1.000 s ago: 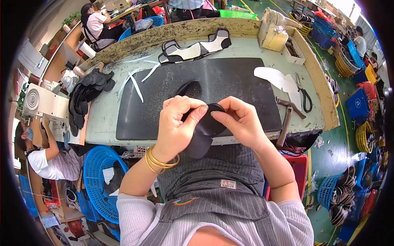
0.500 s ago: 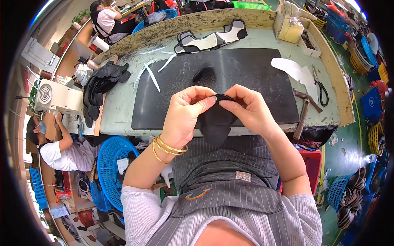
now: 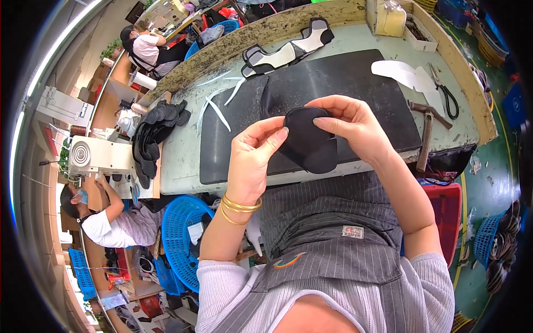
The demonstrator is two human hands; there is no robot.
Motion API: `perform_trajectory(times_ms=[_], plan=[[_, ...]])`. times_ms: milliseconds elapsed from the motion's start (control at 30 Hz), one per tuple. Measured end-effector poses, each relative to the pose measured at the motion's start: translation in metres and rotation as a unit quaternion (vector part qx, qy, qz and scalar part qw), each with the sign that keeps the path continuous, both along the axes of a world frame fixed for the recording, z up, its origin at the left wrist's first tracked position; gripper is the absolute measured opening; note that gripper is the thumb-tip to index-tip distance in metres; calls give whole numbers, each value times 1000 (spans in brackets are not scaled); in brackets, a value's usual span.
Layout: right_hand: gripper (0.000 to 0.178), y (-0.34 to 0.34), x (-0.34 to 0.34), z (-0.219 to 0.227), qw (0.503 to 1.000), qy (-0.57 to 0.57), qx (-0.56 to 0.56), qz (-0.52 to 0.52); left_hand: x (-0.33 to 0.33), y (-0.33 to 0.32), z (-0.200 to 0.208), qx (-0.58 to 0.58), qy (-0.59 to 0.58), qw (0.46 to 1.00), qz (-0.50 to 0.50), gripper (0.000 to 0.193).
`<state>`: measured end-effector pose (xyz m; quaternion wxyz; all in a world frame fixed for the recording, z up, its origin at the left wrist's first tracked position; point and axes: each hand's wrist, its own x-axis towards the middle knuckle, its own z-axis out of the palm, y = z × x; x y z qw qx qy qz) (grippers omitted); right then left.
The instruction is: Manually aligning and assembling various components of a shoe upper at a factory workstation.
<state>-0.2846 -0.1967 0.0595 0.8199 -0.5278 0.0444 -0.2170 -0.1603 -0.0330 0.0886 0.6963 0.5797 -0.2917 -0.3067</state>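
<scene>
- As it hangs between two hands above the bench's near edge, the black piece (image 3: 308,141) looks light and pliable to me, perhaps padded cloth or thin foam. I'd expect it to bend easily, with little risk of breaking; the matt face hardly seems slippery.
- Its rounded upper end gives the best hold, I'd judge, pinched at the rim from both sides. A flap hangs lower down; from where I stand I can't tell whether it's a separate layer.
- The left hand (image 3: 251,152) is nipped closed at the piece's left edge, thumb and forefinger nearly meeting, the other fingers curled in.
- The right hand (image 3: 355,127) pinches too, more loosely: thumb flat on the face near the upper right edge, fingers reaching behind it. The two hands are apart, with the piece between them.
- Below and beyond lies a dark mat (image 3: 366,83) on the bench (image 3: 180,158).
- Off to the right are a hammer (image 3: 426,139) and scissors (image 3: 446,93).
- Farther back, a black-and-white piece (image 3: 283,58) lies beyond the mat.
</scene>
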Motion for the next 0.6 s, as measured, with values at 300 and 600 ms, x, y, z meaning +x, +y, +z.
perform_trajectory(times_ms=[300,600], plan=[[32,10,1,0,998,-22,-39,-38,3,3,-5,-10,18,1000,3,21],[29,10,-9,3,995,40,-91,-23,-8,-6,-14,22,-96,995,8,13]])
